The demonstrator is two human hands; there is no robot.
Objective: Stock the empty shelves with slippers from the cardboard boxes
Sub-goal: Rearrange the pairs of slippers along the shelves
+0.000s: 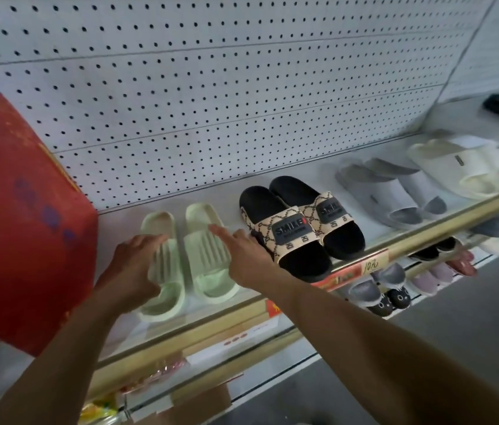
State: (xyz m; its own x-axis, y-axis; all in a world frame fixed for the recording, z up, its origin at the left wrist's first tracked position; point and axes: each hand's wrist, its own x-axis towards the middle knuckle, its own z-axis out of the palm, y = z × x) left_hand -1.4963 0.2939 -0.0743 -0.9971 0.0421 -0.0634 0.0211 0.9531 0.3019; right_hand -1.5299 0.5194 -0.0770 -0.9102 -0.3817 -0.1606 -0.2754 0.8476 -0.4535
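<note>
Shop: pegboard shelving; price tag

pale green slippers | ribbed straps, pair side by side, toes toward front edge | shelf, left of black patterned slippers
</note>
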